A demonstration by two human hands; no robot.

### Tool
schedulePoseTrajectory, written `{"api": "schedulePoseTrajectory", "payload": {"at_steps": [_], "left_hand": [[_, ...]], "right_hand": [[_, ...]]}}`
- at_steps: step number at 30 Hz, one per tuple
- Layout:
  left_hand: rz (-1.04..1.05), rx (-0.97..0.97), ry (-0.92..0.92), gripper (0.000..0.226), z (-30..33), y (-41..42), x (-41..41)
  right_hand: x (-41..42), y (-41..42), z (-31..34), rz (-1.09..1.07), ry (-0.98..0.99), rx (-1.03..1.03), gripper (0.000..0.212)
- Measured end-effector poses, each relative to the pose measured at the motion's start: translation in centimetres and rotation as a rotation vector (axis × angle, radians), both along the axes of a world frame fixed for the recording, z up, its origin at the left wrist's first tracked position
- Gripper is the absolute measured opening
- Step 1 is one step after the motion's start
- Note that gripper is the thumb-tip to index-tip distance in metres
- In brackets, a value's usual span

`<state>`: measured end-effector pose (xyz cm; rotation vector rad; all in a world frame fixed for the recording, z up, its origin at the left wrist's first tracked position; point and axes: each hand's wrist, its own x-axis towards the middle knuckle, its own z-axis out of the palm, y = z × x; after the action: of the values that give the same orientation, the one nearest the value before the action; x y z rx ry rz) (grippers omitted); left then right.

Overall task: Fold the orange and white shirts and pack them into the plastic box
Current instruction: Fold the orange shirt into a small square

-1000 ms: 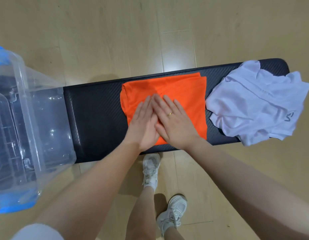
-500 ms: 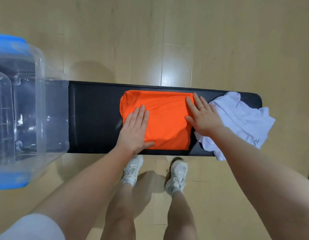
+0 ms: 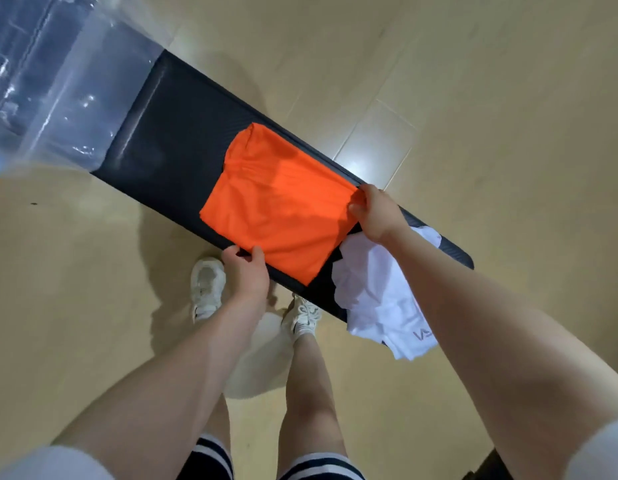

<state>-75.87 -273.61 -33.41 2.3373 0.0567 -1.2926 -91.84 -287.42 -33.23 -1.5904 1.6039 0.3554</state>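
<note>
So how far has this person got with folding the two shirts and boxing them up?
Roughly a third done. The orange shirt lies folded into a flat rectangle on the black bench. In hand: the left hand pinches its near edge and the right hand grips its far corner. Left: the white shirt lies crumpled at the bench end, unfolded, and the clear plastic box shows no shirt inside.

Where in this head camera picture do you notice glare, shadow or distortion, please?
Head view: glare glints on the clear plastic box and the floor tile; soft shadow crosses the orange shirt; wide-angle warp tilts the black bench and stretches the forearms.
</note>
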Motion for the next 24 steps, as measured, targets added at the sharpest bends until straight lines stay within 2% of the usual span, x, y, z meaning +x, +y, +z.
{"api": "schedulePoseTrajectory", "payload": {"at_steps": [2, 4, 6, 9, 14, 18, 20, 24], "left_hand": [[0.176, -0.047, 0.063, 0.022, -0.3, 0.4, -2.0], [0.236, -0.023, 0.115, 0.027, -0.4, 0.8, -3.5], [0.335, -0.003, 0.257, 0.024, -0.2, 0.6, -4.9], [0.466, -0.019, 0.417, 0.020, 0.0, 0.3, -6.1], [0.593, -0.092, 0.505, 0.017, 0.6, 0.8, -6.1], [0.615, -0.103, 0.483, 0.015, 3.0, 1.0, -5.8], [0.571, -0.107, 0.408, 0.019, 4.6, 0.7, -5.1], [0.440, -0.171, 0.237, 0.019, 6.4, 0.1, -2.7]], "right_hand": [[-0.2, 0.2, -0.6, -0.048, -0.023, -0.005, 0.040], [-0.4, 0.4, -1.0, -0.099, -0.054, -0.021, 0.039], [-0.4, 0.6, -1.2, -0.146, -0.085, -0.030, 0.037], [0.0, 0.7, -1.2, -0.233, -0.145, -0.018, 0.025], [-0.1, 1.0, -0.8, -0.427, -0.257, 0.008, 0.019], [-0.9, 1.1, 1.3, -0.508, -0.324, -0.006, 0.023], [-0.8, 1.0, 2.7, -0.464, -0.375, -0.009, 0.024], [1.2, -0.5, 5.2, -0.347, -0.427, -0.017, 0.011]]}}
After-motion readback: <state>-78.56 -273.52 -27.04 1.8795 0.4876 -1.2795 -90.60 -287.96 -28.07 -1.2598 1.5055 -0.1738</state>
